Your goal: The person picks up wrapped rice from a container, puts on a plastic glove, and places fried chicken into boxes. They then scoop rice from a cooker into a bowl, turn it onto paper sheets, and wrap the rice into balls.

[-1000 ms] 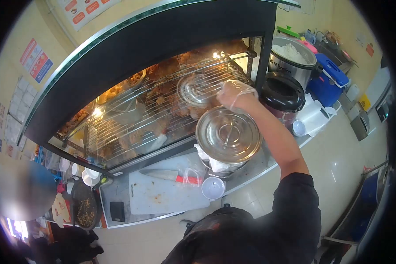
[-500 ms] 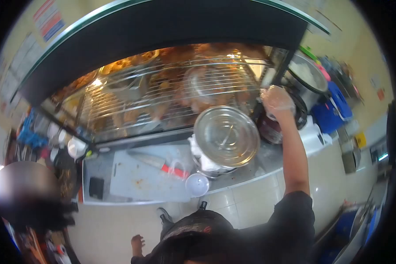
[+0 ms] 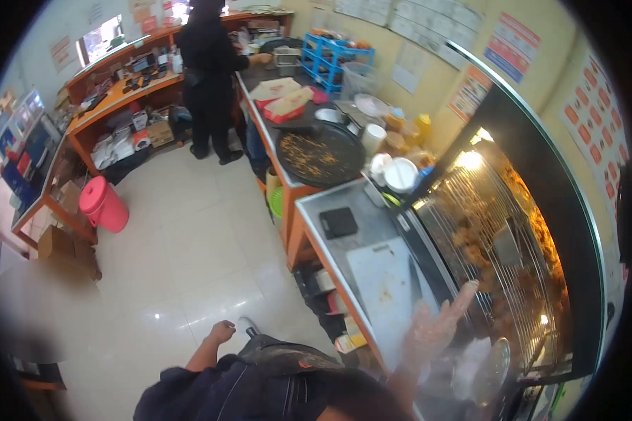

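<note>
My right hand [image 3: 439, 326], in a clear plastic glove, is raised over the right edge of the white cutting board [image 3: 379, 281] with its fingers stretched out. It holds nothing. The blade of a knife [image 3: 415, 281] lies on the board just beyond it, its handle hidden from view. Close to my right wrist are a white cloth [image 3: 472, 365] and a round metal lid [image 3: 497, 372]. My left hand [image 3: 222, 331] hangs low over the floor beside my body, fingers curled in and nothing visible in them.
A lit glass food warmer [image 3: 491, 245] with wire racks stands at the right. Farther along the counter are a small black square object [image 3: 338, 222], a round black pan [image 3: 320, 154] with food bits, and bowls. A person in black [image 3: 211, 84] stands beyond; a pink bin [image 3: 104, 203] is left.
My view has swung left, bringing the room and another person into sight. My right hand has left the dark pot beside the warmer and is now over the cutting board.
</note>
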Tool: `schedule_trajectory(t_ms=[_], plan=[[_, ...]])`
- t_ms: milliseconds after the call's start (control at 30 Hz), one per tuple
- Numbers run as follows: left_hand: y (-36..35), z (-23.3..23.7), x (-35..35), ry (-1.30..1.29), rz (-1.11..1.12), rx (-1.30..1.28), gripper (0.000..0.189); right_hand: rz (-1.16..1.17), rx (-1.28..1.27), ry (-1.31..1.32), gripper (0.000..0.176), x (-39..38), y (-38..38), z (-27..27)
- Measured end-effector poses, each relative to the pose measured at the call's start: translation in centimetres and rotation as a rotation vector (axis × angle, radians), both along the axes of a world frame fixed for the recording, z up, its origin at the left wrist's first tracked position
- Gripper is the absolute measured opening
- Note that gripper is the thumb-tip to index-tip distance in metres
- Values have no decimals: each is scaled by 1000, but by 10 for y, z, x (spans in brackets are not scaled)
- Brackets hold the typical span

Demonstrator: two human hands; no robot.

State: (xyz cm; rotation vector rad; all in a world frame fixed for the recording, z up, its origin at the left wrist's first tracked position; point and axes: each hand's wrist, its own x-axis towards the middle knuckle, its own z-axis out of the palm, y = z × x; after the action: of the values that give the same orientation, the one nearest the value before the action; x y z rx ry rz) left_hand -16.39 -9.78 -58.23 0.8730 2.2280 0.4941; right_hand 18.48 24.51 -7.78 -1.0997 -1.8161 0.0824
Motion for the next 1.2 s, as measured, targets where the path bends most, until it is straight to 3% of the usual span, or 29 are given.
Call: schedule_trajectory(t_ms=[67, 100, 133, 200, 300, 400, 467, 533, 567, 633, 700, 833, 1067, 1100, 1167, 1200], plan=[[-22, 16, -18, 22, 123, 18, 41, 145, 72, -21, 78, -62, 1, -2], [-38, 27, -27, 98, 112, 166, 38, 211, 97, -37, 80, -94, 3, 0], [-49, 32, -33, 68, 254, 181, 37, 237, 129, -49, 81, -125, 6, 1], [-45, 128, -36, 13, 550, 248, 36, 301, 186, -80, 81, -181, 13, 5], [-54, 170, -63, 48, 704, 317, 38, 320, 194, -42, 82, -258, 12, 11], [-18, 184, -95, 3, 603, 372, 50, 341, 165, 44, 81, -316, 8, 12], [51, 269, -105, -93, 416, 504, 64, 381, 165, 57, 82, -350, 7, 2], [119, 320, -109, -148, 162, 750, 76, 381, 144, -25, 78, -380, -1, 2], [151, 353, -111, -65, 52, 878, 77, 462, 166, -35, 78, -394, -5, 6], [210, 386, -115, 3, 23, 983, 77, 471, 89, -33, 77, -420, -5, 6], [268, 374, -129, -27, 7, 1112, 77, 512, 51, 22, 75, -438, 13, 1], [340, 363, -152, -240, 10, 1134, 76, 508, -7, 50, 72, -446, 67, -11], [462, 395, -192, 6, 7, 1117, 58, 467, -164, 133, 62, -465, 178, -58], [481, 401, -199, 17, -3, 1148, 55, 415, -295, 167, 58, -474, 187, -56], [526, 381, -230, 179, -5, 1149, 52, 284, -480, 297, 57, -493, 216, -109], [540, 386, -244, 257, -67, 1132, 53, 168, -661, 175, 56, -505, 224, -104]])
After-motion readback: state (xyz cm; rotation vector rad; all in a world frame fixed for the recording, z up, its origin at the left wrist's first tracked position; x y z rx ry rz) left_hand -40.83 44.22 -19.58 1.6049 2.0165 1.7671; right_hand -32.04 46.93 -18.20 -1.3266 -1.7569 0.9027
